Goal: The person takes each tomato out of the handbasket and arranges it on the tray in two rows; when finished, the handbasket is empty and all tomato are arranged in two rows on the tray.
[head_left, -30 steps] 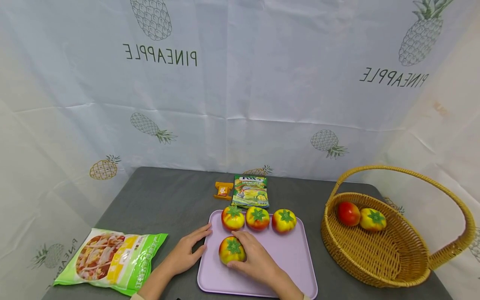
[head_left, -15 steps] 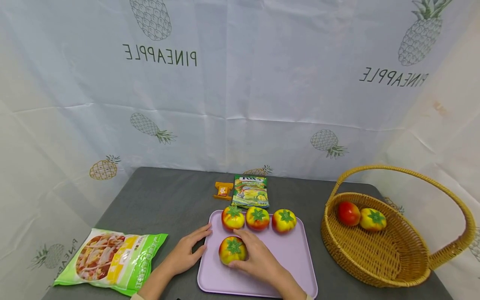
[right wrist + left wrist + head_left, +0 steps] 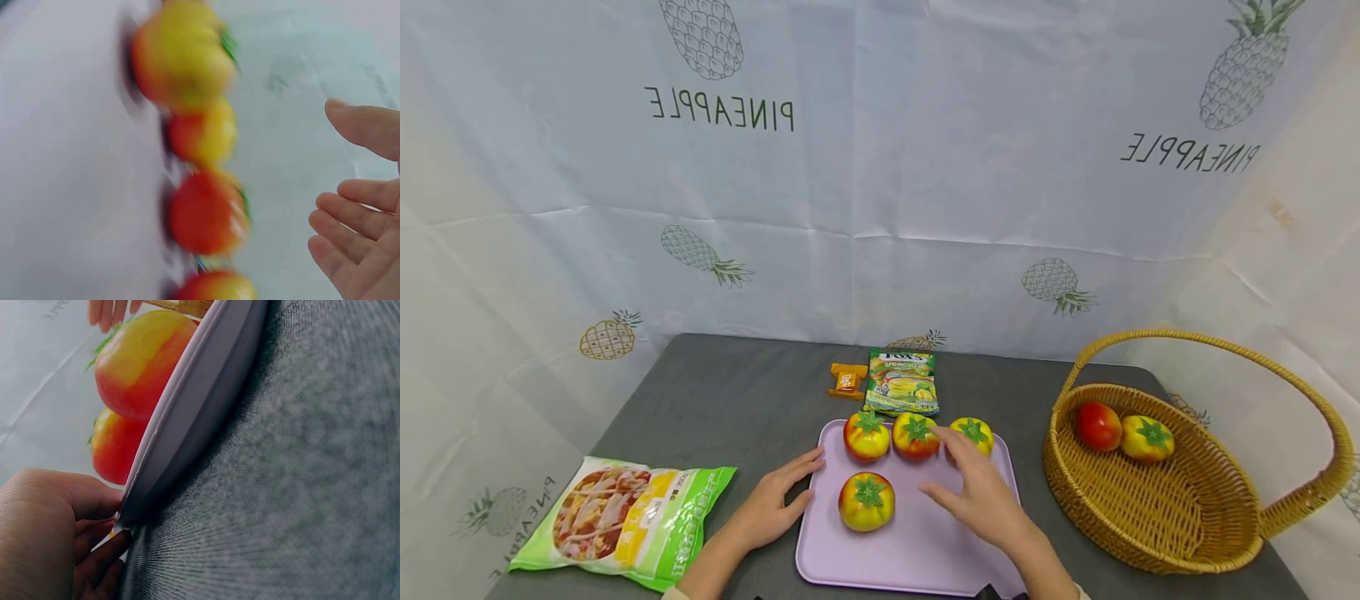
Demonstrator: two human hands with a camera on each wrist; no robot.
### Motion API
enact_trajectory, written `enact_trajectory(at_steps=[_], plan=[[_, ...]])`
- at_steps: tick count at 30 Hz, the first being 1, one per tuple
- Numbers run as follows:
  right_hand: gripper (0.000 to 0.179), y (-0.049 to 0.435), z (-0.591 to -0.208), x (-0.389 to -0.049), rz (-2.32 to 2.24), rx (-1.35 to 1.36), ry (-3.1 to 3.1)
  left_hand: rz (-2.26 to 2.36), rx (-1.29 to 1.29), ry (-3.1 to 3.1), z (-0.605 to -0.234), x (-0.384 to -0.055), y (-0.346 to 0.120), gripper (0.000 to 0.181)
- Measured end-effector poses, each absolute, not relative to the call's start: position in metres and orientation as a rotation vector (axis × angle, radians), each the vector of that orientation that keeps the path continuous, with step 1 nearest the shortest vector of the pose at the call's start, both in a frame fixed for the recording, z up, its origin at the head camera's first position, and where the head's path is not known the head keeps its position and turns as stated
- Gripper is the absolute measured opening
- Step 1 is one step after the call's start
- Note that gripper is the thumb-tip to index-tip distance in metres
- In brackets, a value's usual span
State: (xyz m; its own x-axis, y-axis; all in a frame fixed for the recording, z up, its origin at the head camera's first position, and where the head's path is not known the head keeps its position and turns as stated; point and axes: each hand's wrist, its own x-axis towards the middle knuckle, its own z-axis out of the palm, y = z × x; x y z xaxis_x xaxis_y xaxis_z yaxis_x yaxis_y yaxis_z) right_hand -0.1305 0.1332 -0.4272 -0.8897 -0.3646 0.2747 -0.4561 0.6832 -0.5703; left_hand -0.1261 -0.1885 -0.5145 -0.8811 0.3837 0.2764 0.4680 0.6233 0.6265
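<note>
On the lilac tray (image 3: 925, 558) sit a front yellow-red toy persimmon (image 3: 867, 502) with a green leafy top and a back row: a left persimmon (image 3: 866, 438), a middle one (image 3: 914, 439) and a right one (image 3: 977, 431), partly covered by my hand. My right hand (image 3: 981, 492) hovers over the tray's right half, thumb and fingers spread, holding nothing. The right wrist view shows that hand's fingers (image 3: 356, 219) apart from the blurred fruit. My left hand (image 3: 771, 504) rests at the tray's left side, its fingertips touching the rim (image 3: 159, 419).
To the right stands a wicker basket (image 3: 1150, 517) with a tall handle, holding a red fruit (image 3: 1099, 427) and a persimmon (image 3: 1147, 438). Behind the tray lie a green candy bag (image 3: 901, 383) and an orange wrapped snack (image 3: 847, 381). A green-white food bag (image 3: 625, 521) lies left.
My right hand has let go of the front persimmon and moved right, toward the back-right one. That persimmon stays on the tray. My left hand has not moved.
</note>
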Motion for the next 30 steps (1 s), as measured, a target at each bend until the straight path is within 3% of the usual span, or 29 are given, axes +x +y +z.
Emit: enact_trajectory(at_steps=[15,30], plan=[[0.07,0.257,-0.369,-0.152,0.855,0.424,-2.728,-1.108,-0.714,-2.723,-0.515,-0.127,-0.188,0.039],[0.072,0.35,-0.368,-0.184,0.904,0.245,-2.849,-1.111,-0.724,-2.721,-0.515,-0.126,-0.188,0.039]])
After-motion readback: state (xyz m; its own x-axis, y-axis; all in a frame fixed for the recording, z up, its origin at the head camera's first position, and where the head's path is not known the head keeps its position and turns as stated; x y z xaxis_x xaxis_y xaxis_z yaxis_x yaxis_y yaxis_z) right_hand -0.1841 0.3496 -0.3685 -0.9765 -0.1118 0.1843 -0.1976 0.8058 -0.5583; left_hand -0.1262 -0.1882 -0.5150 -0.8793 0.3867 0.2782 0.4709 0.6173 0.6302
